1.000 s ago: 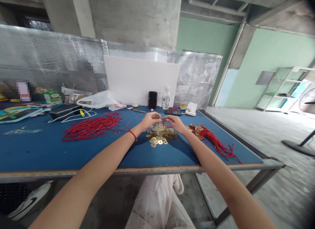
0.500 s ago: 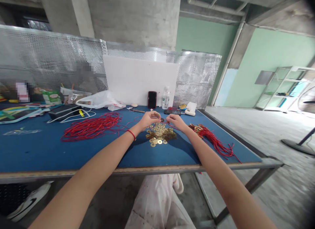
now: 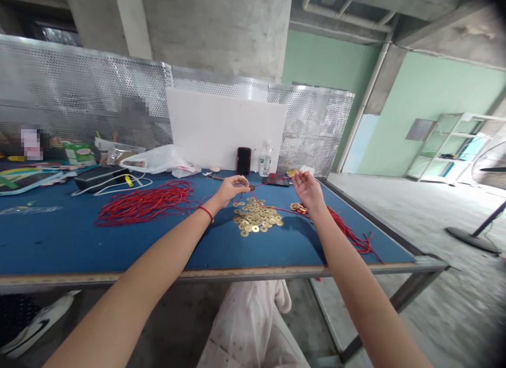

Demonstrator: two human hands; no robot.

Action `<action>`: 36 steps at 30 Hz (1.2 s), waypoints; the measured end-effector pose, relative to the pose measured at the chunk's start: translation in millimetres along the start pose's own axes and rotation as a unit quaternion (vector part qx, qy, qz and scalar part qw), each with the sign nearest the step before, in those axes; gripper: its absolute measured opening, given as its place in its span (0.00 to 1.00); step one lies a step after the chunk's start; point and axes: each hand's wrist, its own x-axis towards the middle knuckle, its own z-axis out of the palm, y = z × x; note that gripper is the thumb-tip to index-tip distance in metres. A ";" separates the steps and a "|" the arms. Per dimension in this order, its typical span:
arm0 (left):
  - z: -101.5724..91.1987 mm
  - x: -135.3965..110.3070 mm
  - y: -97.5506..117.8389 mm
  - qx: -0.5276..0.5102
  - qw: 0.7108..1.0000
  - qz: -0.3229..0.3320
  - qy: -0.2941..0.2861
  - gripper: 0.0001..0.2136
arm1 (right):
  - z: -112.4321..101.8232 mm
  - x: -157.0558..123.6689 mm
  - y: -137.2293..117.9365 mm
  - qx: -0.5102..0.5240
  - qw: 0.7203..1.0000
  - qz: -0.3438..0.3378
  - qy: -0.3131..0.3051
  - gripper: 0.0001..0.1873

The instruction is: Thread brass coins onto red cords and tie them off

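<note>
My left hand (image 3: pixel 232 190) pinches a round brass coin (image 3: pixel 252 188) with a hole, above a heap of similar coins (image 3: pixel 256 216) on the blue table. A red cord (image 3: pixel 272 206) trails from the held coin to the right across the heap. Another stretch of cord runs from the coin towards my right hand (image 3: pixel 309 191), raised farther right with its fingers curled, seemingly on that cord; its fingertips are small and partly hidden. Under the right wrist lie corded coins (image 3: pixel 299 206) with red tails (image 3: pixel 351 233).
A tangled bundle of red cords (image 3: pixel 146 203) lies on the left of the table (image 3: pixel 158 252). Behind the coins stand a phone (image 3: pixel 244 161) and a water bottle (image 3: pixel 265 160). A white plastic bag (image 3: pixel 162 160) and a dark box (image 3: pixel 100 181) with a white cable are at back left.
My right hand has moved away from the left hand, to the right, and turned upward. The cord between them now stretches out. My left hand keeps the coin, shifted slightly left.
</note>
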 end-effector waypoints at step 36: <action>29.1 -9.9 8.4 -0.069 0.992 -0.060 -0.085 0.16 | 50.7 -23.6 26.2 -0.281 0.934 -0.034 -0.216 0.12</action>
